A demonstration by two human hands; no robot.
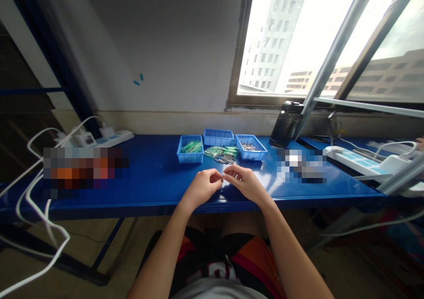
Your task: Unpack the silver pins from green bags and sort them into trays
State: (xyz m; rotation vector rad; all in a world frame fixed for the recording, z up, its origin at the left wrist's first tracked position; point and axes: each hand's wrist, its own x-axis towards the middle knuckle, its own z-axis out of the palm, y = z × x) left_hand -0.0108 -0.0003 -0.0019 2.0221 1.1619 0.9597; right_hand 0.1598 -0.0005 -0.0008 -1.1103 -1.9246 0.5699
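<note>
My left hand (202, 186) and my right hand (243, 182) meet over the front of the blue table (149, 175), fingertips pinched together on a tiny pale part (224, 175) that is too small to name. Just beyond them lies a loose heap of green packets (220, 151) and small metal pieces (226, 159). Three blue bins stand behind: the left bin (190, 149) holds green packets, the middle bin (218, 137) shows no contents from here, the right bin (251, 147) holds small metal parts.
A white power strip (109, 138) with plugs and looping white cables sits at the left; another power strip (359, 161) lies at the right. A black device (285, 123) stands under the window by slanted metal bars (331, 60). My knees are under the table edge.
</note>
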